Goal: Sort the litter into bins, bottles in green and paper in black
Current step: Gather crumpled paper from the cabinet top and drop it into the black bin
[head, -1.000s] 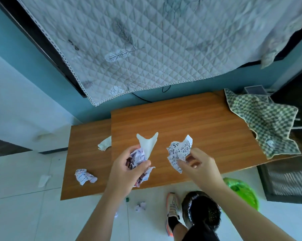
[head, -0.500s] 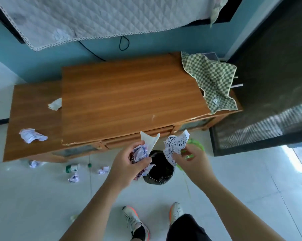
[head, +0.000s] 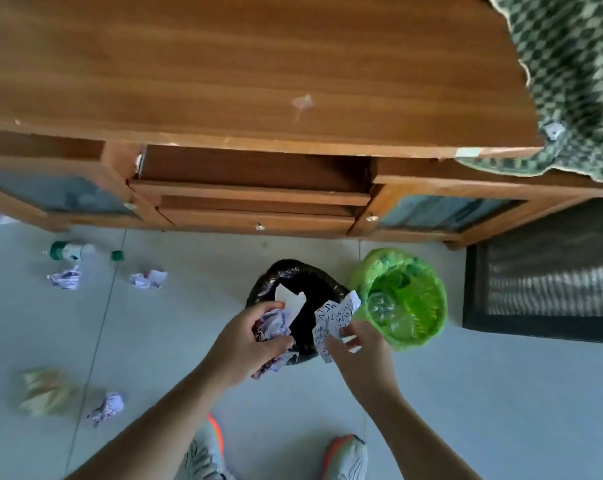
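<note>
Main risk: your right hand [head: 357, 344] sits just beside the rim of the green-lined round bin [head: 431, 327], and the scribbled white paper sheet [head: 334, 318] it pinches overlaps that rim in this view. Let go there and the paper could drop in with the clear plastic bottles [head: 385, 311]. Shift it left over the black bag-lined bin [head: 286, 271] first.

Second risk: your left hand [head: 248, 341] holds a bundle, a crumpled purple-inked paper wad [head: 274, 325] plus a plain white paper scrap [head: 289, 301] sticking up. The black bin's mouth looks narrow between your two hands. Loose pieces could catch the rim and land on the floor.

Fingers: left curled tight round the wad, right thumb and fingers pinching the sheet's lower edge. Both hold paper over or at the black bin's near rim.

Paper looks light, creased, irregular, so it may drift when it falls.

Still on the grey tiled floor [head: 501, 393]: three crumpled paper balls [head: 107, 408] on your left and a green-capped clear plastic bottle [head: 69, 251] near the wooden cabinet [head: 258, 81].
</note>
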